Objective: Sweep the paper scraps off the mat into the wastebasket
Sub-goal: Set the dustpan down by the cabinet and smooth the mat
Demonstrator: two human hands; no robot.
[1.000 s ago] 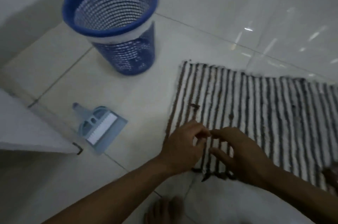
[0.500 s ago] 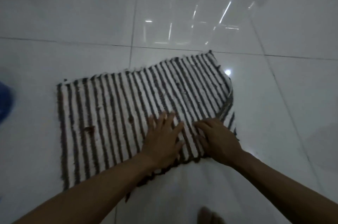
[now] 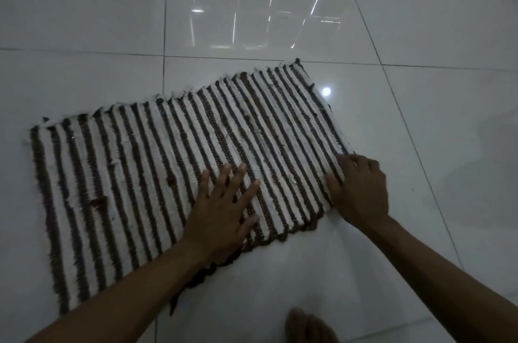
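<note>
Right hand (image 3: 360, 191) shifted to mat (image 3: 126, 174) corner, gripping | left hand (image 3: 221, 211) flat on mat

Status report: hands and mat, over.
Left hand flat on brown-and-white striped woven mat. Right hand grips its right edge. Wastebasket out of view. Nothing blocking.

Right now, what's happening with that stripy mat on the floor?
A person leans over a striped mat on the tile floor. The left hand presses flat on it, fingers spread, and the right hand grips its right edge near the close corner. It looks like the mat is being smoothed or held down. A few small dark bits sit on it; I cannot tell if they are paper scraps.
</note>
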